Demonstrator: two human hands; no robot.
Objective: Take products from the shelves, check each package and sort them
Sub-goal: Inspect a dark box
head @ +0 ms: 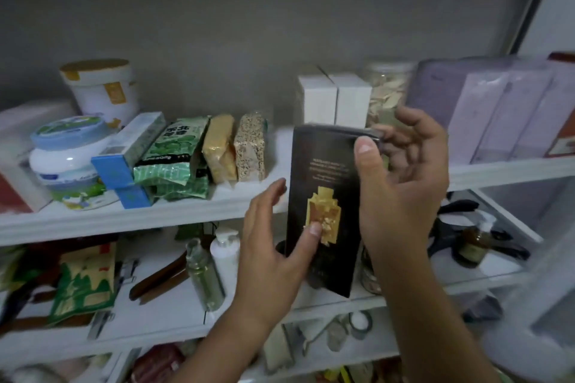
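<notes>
Black box is off the shelves, upright before the shelf front edge. Right hand pinches its top right corner, left hand clamps the lower front by thumb. Rotate slowly, keep both grips (looks glossy, may slip), check every face.

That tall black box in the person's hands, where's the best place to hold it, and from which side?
Probably across a long side edge, halfway up, coming from the side. The box stands upright, tall and thin, so a thumb in front and fingers behind span it easily. The right hand pinches its top right corner that way; the left hand presses a thumb on the front.
</notes>
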